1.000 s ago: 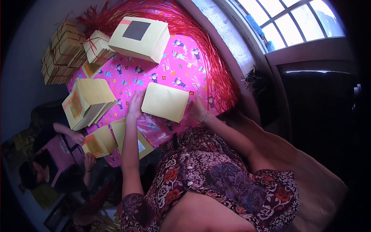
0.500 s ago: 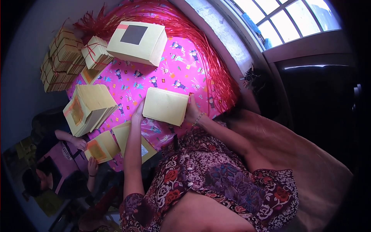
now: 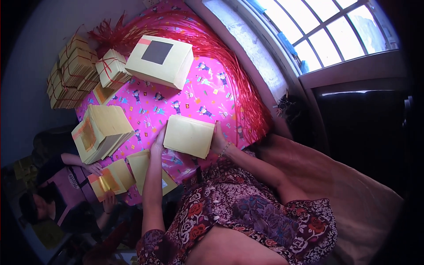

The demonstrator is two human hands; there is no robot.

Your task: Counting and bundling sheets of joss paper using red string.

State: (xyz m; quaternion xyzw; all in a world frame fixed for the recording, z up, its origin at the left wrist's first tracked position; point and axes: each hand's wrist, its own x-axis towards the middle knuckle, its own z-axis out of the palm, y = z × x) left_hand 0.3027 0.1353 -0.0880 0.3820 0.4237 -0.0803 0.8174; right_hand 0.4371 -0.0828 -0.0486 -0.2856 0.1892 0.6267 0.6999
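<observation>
Yellow paper stack gripped at both edges by hands.

Pale yellow paper stack; pink cartoon-print tablecloth; red fringe

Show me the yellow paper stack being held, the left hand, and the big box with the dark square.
yellow paper stack (image 3: 189,135), head view, top sheet.
left hand (image 3: 158,143), head view, back.
big box (image 3: 165,70), head view, lid.

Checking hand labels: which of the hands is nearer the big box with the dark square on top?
Left. The left hand is at the held yellow paper stack's left edge, below the box; the right hand is at the stack's right edge, farther off.
</observation>
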